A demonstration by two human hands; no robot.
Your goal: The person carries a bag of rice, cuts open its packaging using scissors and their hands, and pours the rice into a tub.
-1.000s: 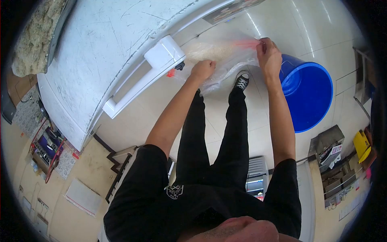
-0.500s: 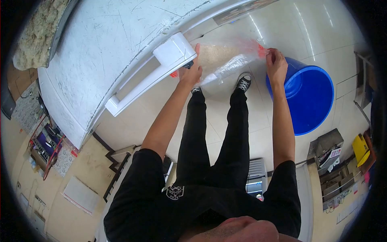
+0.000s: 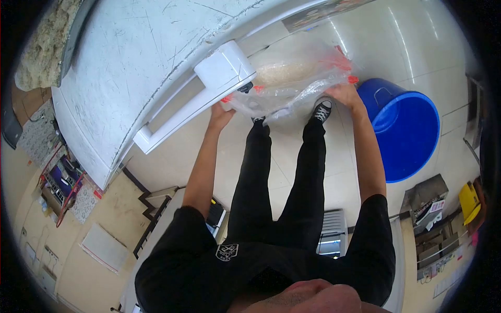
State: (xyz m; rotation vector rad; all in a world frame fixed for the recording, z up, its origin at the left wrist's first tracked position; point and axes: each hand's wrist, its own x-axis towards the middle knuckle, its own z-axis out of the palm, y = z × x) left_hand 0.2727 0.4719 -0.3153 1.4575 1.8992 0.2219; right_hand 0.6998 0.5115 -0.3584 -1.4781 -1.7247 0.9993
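A clear plastic bag [image 3: 297, 78] with red handles hangs spread between my two hands, above my feet. Pale beige stuff shows inside it, too blurred to name. My left hand [image 3: 222, 116] is closed on the bag's left edge by a red handle, just below the white lid handle [image 3: 224, 68], which partly hides this side. My right hand [image 3: 344, 95] grips the right edge at another red handle, with its fingers partly behind the plastic.
A large blue bucket [image 3: 433, 130] stands on the tiled floor just right of my right forearm. The big white scratched lid [image 3: 146, 57] fills the upper left. Beige rough-textured material [image 3: 44, 52] lies beyond it. Shelves with boxes [image 3: 428, 203] stand at the lower right.
The bag has been pulled wider and its mouth has spread. My left hand has moved left and down to the bag's edge; my right hand has come slightly down and left.
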